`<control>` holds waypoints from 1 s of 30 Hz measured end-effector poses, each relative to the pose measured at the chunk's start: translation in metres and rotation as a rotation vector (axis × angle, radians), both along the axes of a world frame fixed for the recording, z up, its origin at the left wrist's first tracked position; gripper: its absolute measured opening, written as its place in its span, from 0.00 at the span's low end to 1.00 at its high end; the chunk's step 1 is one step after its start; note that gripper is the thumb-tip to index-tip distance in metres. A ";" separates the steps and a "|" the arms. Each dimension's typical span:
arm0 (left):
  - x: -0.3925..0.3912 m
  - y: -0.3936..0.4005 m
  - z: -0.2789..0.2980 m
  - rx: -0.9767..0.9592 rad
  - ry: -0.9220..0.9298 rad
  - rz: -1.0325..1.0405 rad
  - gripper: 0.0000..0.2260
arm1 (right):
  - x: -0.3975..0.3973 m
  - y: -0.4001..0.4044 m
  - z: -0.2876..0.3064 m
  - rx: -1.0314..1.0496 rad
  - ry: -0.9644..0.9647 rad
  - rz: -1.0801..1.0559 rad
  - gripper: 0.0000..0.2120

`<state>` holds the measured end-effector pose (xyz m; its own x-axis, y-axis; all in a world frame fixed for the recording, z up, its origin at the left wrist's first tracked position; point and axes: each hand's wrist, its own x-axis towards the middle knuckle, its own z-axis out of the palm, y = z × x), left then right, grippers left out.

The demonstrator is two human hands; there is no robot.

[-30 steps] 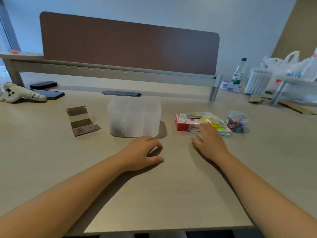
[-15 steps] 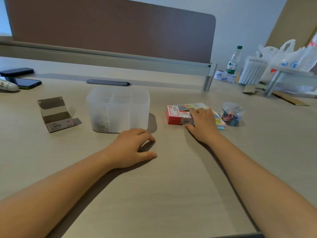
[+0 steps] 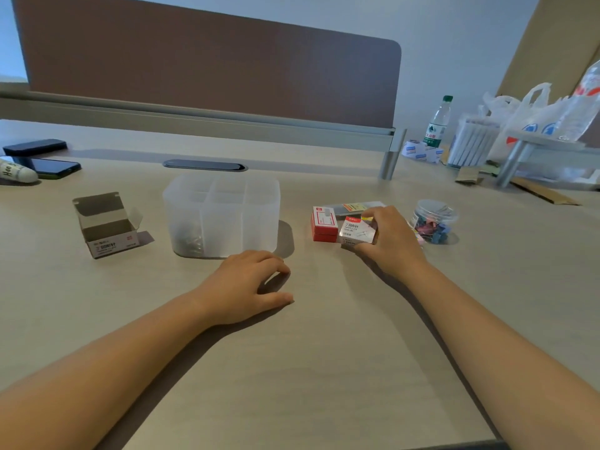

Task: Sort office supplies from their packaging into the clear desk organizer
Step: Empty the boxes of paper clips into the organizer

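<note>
A clear desk organizer (image 3: 224, 203) with several compartments stands at the middle of the desk; small metal clips lie in its front left cell. My right hand (image 3: 389, 240) grips a small white and red paper-clip box (image 3: 356, 230), tilted up beside a stack of red boxes (image 3: 324, 224). A flat pack of sticky notes (image 3: 355, 206) lies behind them, partly hidden by my hand. My left hand (image 3: 245, 284) rests on the desk in front of the organizer, fingers loosely curled, holding nothing.
An opened, empty cardboard box (image 3: 107, 225) sits left of the organizer. A round clear jar of coloured binder clips (image 3: 433, 220) stands to the right. Two phones (image 3: 48, 157) lie far left. A water bottle (image 3: 436, 123), plastic bags (image 3: 535, 115) and a partition (image 3: 207, 69) stand behind.
My right hand reached onto the stack of supplies, took hold of the small paper-clip box and lifted its edge. My left hand stayed put. The camera moved closer and to the right.
</note>
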<state>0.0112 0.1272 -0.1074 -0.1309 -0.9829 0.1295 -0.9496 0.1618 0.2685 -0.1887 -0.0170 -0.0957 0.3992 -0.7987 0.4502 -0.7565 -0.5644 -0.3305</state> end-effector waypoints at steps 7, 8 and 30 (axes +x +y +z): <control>-0.004 0.004 0.003 -0.041 0.220 0.032 0.24 | 0.001 0.043 0.014 0.190 -0.431 0.231 0.22; -0.005 0.004 0.006 -0.066 0.312 0.045 0.24 | 0.005 0.050 0.016 0.237 -0.454 0.274 0.22; 0.043 0.031 0.029 -0.060 1.045 0.119 0.10 | 0.081 0.094 0.029 0.335 -0.327 0.593 0.07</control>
<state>0.0544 0.1586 -0.0788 0.1708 -0.9702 0.1716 -0.2614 0.1233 0.9573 -0.1081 0.0766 -0.0662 0.6926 -0.6063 0.3907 -0.1910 -0.6765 -0.7112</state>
